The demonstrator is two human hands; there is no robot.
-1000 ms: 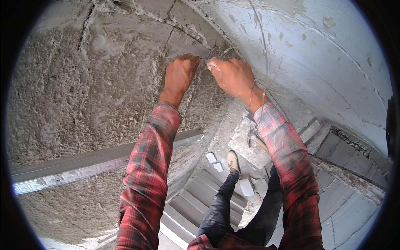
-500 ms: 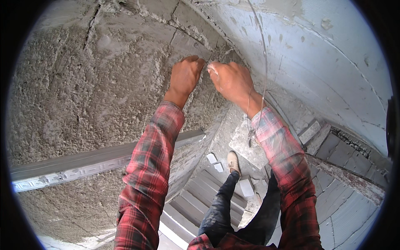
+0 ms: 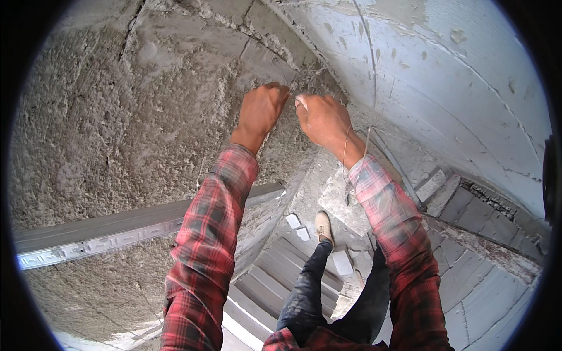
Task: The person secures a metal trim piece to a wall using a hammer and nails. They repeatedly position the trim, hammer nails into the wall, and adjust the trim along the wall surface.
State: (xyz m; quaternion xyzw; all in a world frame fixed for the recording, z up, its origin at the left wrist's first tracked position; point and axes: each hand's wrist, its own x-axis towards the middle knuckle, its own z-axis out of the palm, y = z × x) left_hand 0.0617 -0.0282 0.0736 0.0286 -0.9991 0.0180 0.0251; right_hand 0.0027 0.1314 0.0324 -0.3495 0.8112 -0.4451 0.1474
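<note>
Hands meet high on a rough plastered wall (image 3: 117, 128), right at the corner where it joins a smoother whitish wall (image 3: 456, 93). The left hand (image 3: 262, 110) is curled shut against the plaster, though what it pinches is hidden. The right hand (image 3: 323, 120) is likewise closed, apparently gripping a thin wire (image 3: 346, 153) that hangs past its wrist (likely kept taut between both fists). A metal rail (image 3: 117, 233) crosses the wall below; block steps (image 3: 281, 281) lie underfoot.
</note>
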